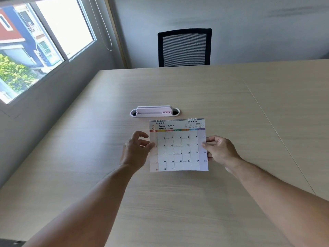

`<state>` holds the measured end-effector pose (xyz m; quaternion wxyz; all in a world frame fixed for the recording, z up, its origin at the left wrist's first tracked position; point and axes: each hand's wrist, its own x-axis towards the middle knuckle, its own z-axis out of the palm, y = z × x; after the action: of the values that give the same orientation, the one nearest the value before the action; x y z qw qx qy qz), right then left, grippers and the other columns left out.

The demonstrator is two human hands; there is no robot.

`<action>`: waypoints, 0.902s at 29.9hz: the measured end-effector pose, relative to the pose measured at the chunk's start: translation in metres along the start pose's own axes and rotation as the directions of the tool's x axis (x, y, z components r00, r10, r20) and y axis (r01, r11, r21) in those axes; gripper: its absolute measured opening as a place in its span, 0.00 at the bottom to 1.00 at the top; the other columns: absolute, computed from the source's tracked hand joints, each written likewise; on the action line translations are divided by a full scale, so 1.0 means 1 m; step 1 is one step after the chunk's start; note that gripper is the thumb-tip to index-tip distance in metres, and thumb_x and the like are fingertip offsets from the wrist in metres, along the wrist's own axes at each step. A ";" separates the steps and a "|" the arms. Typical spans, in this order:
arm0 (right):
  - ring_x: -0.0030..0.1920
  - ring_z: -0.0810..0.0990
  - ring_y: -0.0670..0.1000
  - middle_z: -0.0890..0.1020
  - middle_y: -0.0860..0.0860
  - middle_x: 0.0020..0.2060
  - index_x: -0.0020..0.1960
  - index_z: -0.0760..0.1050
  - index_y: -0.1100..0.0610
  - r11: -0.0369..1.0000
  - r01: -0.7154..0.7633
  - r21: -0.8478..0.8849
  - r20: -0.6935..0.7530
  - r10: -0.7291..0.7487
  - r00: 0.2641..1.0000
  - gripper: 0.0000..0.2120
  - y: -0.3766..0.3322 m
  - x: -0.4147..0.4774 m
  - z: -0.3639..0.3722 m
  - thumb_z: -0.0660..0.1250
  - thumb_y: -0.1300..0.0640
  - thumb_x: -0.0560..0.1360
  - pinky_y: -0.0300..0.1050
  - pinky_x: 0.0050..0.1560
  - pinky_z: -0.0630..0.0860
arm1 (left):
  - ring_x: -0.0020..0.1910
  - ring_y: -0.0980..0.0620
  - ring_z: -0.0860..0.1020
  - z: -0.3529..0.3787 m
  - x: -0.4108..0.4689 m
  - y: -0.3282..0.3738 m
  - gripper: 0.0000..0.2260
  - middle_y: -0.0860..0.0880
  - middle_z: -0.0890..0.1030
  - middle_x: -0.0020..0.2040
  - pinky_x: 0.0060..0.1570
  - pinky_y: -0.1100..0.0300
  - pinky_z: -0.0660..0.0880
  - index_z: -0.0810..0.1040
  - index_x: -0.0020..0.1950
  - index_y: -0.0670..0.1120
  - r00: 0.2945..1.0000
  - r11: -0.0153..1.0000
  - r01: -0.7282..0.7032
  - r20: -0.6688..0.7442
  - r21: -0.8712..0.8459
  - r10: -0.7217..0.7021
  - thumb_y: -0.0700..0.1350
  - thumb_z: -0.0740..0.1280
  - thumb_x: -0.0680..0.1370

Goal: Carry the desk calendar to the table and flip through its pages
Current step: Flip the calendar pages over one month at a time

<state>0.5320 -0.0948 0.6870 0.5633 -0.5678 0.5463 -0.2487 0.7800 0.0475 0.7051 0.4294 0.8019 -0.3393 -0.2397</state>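
Observation:
A white spiral-bound desk calendar (178, 146) stands over the light wooden table (178, 202), showing the March 2026 page with its wire binding at the top. My right hand (218, 149) pinches the right edge of the page between thumb and fingers. My left hand (136, 148) is at the left edge, its fingers spread and curled, the fingertips touching the page's edge without a clear grip.
A white cable-port insert (154, 111) is set into the table just behind the calendar. A black mesh office chair (184, 48) stands at the far side. A window (35, 41) fills the left wall. A seam (277, 132) runs across the tabletop on the right.

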 end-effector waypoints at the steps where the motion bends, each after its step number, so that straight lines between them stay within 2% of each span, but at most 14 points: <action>1: 0.46 0.88 0.59 0.88 0.55 0.46 0.49 0.80 0.58 1.000 0.004 0.000 -0.014 -0.004 1.000 0.04 -0.001 -0.001 0.000 0.74 0.59 0.77 0.57 0.47 0.86 | 0.41 0.48 0.87 -0.001 0.000 0.001 0.11 0.51 0.88 0.44 0.47 0.45 0.85 0.75 0.49 0.55 1.000 1.000 0.014 -0.003 -0.027 -0.014 0.46 0.77 0.76; 4: 0.45 0.88 0.57 0.88 0.54 0.45 0.47 0.80 0.57 1.000 -0.001 -0.016 -0.055 0.000 0.998 0.06 -0.001 -0.004 0.002 0.76 0.58 0.75 0.56 0.44 0.86 | 0.43 0.45 0.87 0.000 0.000 0.001 0.11 0.49 0.88 0.44 0.49 0.44 0.85 0.75 0.49 0.52 0.998 0.991 0.068 -0.005 -0.114 -0.069 0.44 0.77 0.76; 7: 0.44 0.87 0.55 0.87 0.54 0.45 0.46 0.82 0.58 1.000 -0.004 -0.004 -0.130 0.003 0.991 0.07 -0.003 -0.007 0.005 0.79 0.58 0.72 0.55 0.38 0.87 | 0.43 0.46 0.88 0.001 -0.002 0.001 0.11 0.49 0.88 0.44 0.48 0.46 0.86 0.73 0.49 0.50 0.996 0.986 0.086 0.010 -0.145 -0.086 0.43 0.75 0.77; 11: 0.38 0.86 0.54 0.87 0.54 0.42 0.45 0.84 0.57 0.999 0.001 0.041 -0.184 0.006 0.983 0.08 -0.004 -0.011 0.003 0.81 0.59 0.69 0.53 0.37 0.86 | 0.44 0.47 0.88 -0.002 -0.004 0.002 0.06 0.48 0.89 0.45 0.44 0.49 0.86 0.78 0.51 0.49 0.997 0.984 0.073 0.041 -0.165 -0.067 0.42 0.74 0.78; 13: 0.36 0.87 0.55 0.88 0.55 0.43 0.46 0.84 0.58 0.998 -0.007 0.062 -0.148 0.016 0.989 0.08 -0.004 -0.012 0.000 0.80 0.60 0.69 0.49 0.36 0.84 | 0.45 0.47 0.88 -0.006 -0.005 0.002 0.04 0.49 0.88 0.47 0.42 0.52 0.86 0.83 0.53 0.49 0.997 0.989 0.048 0.060 -0.138 -0.040 0.41 0.72 0.80; 15: 0.36 0.85 0.56 0.88 0.58 0.44 0.49 0.81 0.58 0.994 -0.021 0.104 -0.066 0.028 0.997 0.08 -0.007 -0.013 -0.004 0.78 0.62 0.71 0.47 0.36 0.81 | 0.46 0.49 0.87 -0.010 -0.005 0.000 0.09 0.50 0.87 0.51 0.41 0.55 0.86 0.86 0.55 0.51 0.996 0.997 0.008 0.086 -0.073 -0.002 0.40 0.67 0.82; 17: 0.37 0.84 0.57 0.88 0.59 0.44 0.54 0.78 0.56 0.987 -0.026 0.156 0.031 0.021 0.999 0.11 -0.013 -0.015 -0.009 0.75 0.63 0.74 0.49 0.38 0.79 | 0.46 0.55 0.87 -0.015 -0.005 -0.001 0.16 0.55 0.87 0.52 0.43 0.55 0.86 0.86 0.56 0.54 0.991 0.999 -0.046 0.124 -0.018 0.048 0.36 0.62 0.82; 19: 0.36 0.84 0.56 0.88 0.58 0.42 0.59 0.76 0.54 0.976 -0.033 0.217 0.120 0.007 0.993 0.14 -0.020 -0.016 -0.015 0.73 0.63 0.76 0.51 0.41 0.79 | 0.43 0.65 0.85 -0.023 -0.005 -0.003 0.21 0.62 0.86 0.50 0.44 0.58 0.85 0.86 0.57 0.57 0.983 0.991 -0.124 0.142 0.056 0.115 0.33 0.61 0.80; 21: 0.35 0.84 0.54 0.88 0.55 0.40 0.61 0.75 0.52 0.957 -0.054 0.285 0.190 -0.001 0.982 0.16 -0.027 -0.016 -0.021 0.72 0.64 0.77 0.50 0.41 0.80 | 0.39 0.71 0.82 -0.029 -0.005 -0.004 0.19 0.63 0.86 0.47 0.40 0.65 0.82 0.86 0.58 0.58 0.976 0.973 -0.194 0.120 0.122 0.180 0.35 0.67 0.80; 22: 0.34 0.85 0.52 0.88 0.54 0.39 0.61 0.75 0.50 0.952 -0.058 0.301 0.203 -0.005 0.979 0.16 -0.032 -0.017 -0.023 0.71 0.63 0.77 0.47 0.39 0.81 | 0.40 0.71 0.82 -0.031 -0.005 -0.004 0.16 0.61 0.87 0.47 0.42 0.66 0.81 0.87 0.58 0.58 0.971 0.963 -0.230 0.095 0.138 0.218 0.38 0.71 0.79; 24: 0.31 0.84 0.49 0.87 0.53 0.38 0.62 0.75 0.48 0.939 -0.060 0.338 0.208 -0.012 0.978 0.15 -0.042 -0.020 -0.027 0.70 0.61 0.78 0.43 0.33 0.81 | 0.45 0.68 0.84 -0.032 -0.004 -0.006 0.12 0.59 0.88 0.49 0.53 0.62 0.81 0.88 0.55 0.57 0.956 0.946 -0.293 0.043 0.140 0.290 0.41 0.76 0.76; 26: 0.32 0.82 0.49 0.86 0.53 0.40 0.62 0.78 0.51 0.907 -0.077 0.413 0.214 -0.014 0.977 0.10 -0.049 -0.021 -0.032 0.66 0.58 0.81 0.43 0.32 0.79 | 0.46 0.65 0.85 -0.032 -0.003 -0.001 0.11 0.60 0.88 0.50 0.55 0.58 0.82 0.89 0.51 0.58 0.944 0.938 -0.327 0.001 0.113 0.329 0.42 0.76 0.76; 27: 0.34 0.82 0.51 0.85 0.54 0.42 0.61 0.81 0.54 0.898 -0.084 0.432 0.216 -0.012 0.976 0.11 -0.052 -0.020 -0.034 0.63 0.57 0.82 0.44 0.34 0.79 | 0.45 0.63 0.85 -0.032 -0.002 0.003 0.09 0.61 0.88 0.50 0.53 0.55 0.83 0.89 0.50 0.59 0.945 0.944 -0.323 -0.025 0.075 0.325 0.43 0.77 0.76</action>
<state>0.5133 -0.1013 0.7494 0.7365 -0.4392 0.4232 -0.2927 0.7999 0.0644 0.7248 0.4409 0.7540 -0.4666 -0.1391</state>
